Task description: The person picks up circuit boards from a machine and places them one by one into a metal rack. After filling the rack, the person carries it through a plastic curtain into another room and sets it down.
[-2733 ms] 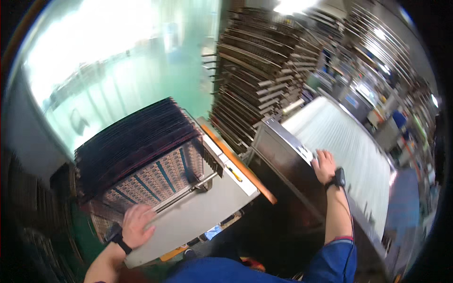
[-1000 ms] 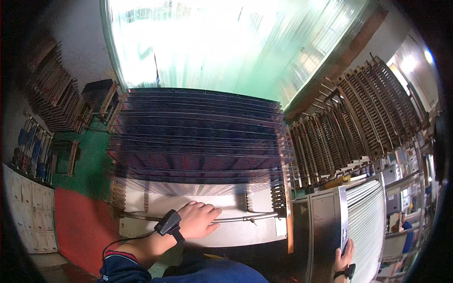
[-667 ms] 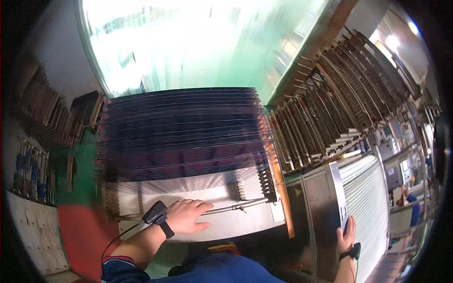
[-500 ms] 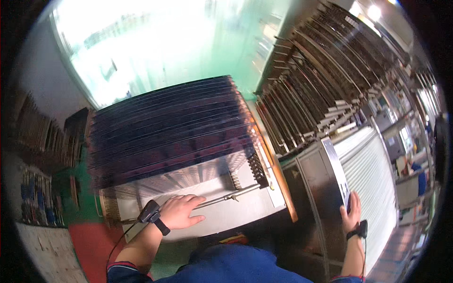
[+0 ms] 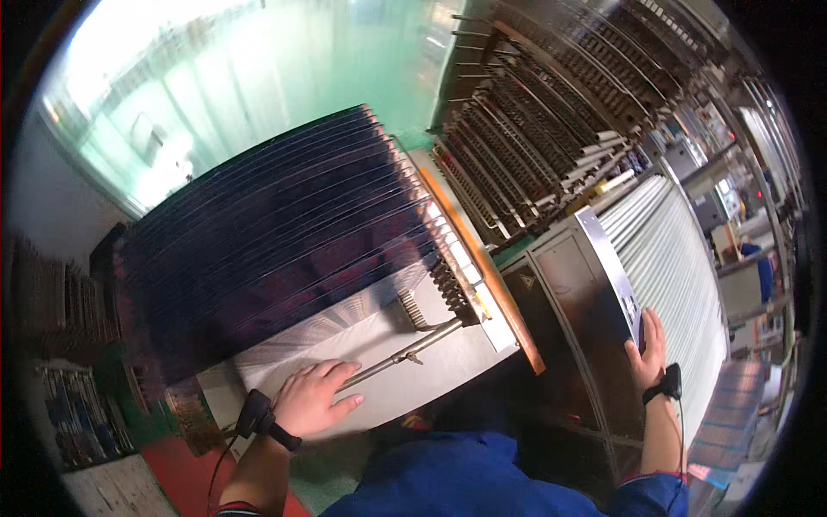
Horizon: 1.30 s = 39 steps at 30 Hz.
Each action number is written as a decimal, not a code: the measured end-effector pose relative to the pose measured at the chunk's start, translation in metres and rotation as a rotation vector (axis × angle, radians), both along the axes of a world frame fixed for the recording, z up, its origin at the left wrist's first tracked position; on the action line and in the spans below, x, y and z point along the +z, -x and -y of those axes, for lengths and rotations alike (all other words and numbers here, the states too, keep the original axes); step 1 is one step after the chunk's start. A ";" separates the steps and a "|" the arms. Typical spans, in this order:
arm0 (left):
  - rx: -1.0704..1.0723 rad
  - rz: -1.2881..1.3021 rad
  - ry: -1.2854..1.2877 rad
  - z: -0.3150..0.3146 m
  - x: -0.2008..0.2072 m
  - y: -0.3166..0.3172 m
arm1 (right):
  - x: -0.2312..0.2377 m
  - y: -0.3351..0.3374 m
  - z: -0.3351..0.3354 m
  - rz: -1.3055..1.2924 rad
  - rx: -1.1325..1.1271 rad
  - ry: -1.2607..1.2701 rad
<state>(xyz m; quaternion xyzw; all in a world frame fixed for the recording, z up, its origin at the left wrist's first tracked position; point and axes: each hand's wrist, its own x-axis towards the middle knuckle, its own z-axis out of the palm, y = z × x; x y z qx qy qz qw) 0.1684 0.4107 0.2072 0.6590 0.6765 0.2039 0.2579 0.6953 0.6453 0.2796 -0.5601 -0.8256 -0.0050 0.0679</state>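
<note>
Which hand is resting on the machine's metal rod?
The left hand: it lies flat by the rod on the pale tray. The right hand touches the steel cabinet.

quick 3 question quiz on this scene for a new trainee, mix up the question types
1. True or false: the left hand lies flat on the pale sheet next to the metal rod.
2. Multiple choice: what does the right hand touch? A) the stack of dark sheets B) the edge of the grey metal cabinet C) the orange strip
3. Fill in: both wrists carry a black ____.

Key: 1 true; 2 B; 3 band (the left wristband has a thin cable running from it; the right wristband shows none).
</note>
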 end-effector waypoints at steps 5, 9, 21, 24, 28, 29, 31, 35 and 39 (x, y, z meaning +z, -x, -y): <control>0.010 -0.030 0.004 0.001 -0.002 0.002 | 0.003 0.006 0.002 -0.023 -0.058 0.021; 0.016 -0.098 -0.066 0.000 -0.008 -0.003 | 0.004 0.000 0.000 -0.041 -0.058 0.009; 0.237 -0.119 -0.351 0.032 -0.007 -0.060 | -0.112 0.058 0.084 -0.230 0.601 0.736; 0.121 0.186 -0.124 0.066 -0.036 -0.132 | -0.247 -0.023 0.087 0.174 0.555 1.237; 0.348 0.298 0.629 0.139 -0.115 -0.192 | -0.284 -0.032 0.076 0.285 0.669 1.394; 0.347 0.290 0.638 0.155 -0.133 -0.198 | -0.275 -0.023 0.075 0.252 0.641 1.346; 0.352 0.248 0.796 0.188 -0.155 -0.216 | -0.268 -0.004 0.070 0.224 0.614 1.304; 0.091 0.292 0.897 0.220 -0.208 -0.228 | -0.290 -0.013 0.065 0.049 0.673 1.230; 0.321 0.252 0.744 0.235 -0.265 -0.229 | -0.282 -0.016 0.079 0.055 0.444 1.246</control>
